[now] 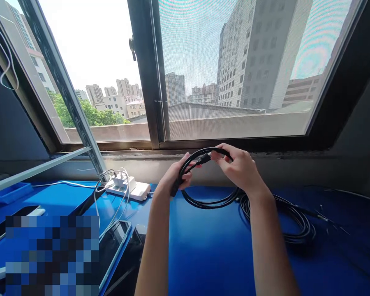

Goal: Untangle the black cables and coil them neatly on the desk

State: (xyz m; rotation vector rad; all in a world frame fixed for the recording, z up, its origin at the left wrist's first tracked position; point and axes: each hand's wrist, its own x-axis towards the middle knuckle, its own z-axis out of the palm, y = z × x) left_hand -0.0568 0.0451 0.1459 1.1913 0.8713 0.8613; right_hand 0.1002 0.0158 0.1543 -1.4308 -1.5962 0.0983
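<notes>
A black cable, wound into a loose coil of several turns, is held up above the blue table. My left hand is closed around the coil's left side, with a dark connector end hanging below the fingers. At the coil's upper right, my right hand is closed on the cable, thumb and fingers pressed together. Between the two hands a black plug with a metallic tip points toward my right fingertips. Whether those fingertips touch the tip I cannot tell.
A second black cable coil with thin loose wire ends lies at the right on the blue table. Left stand a white power strip with chargers, a phone and a metal frame post. A window sill runs behind.
</notes>
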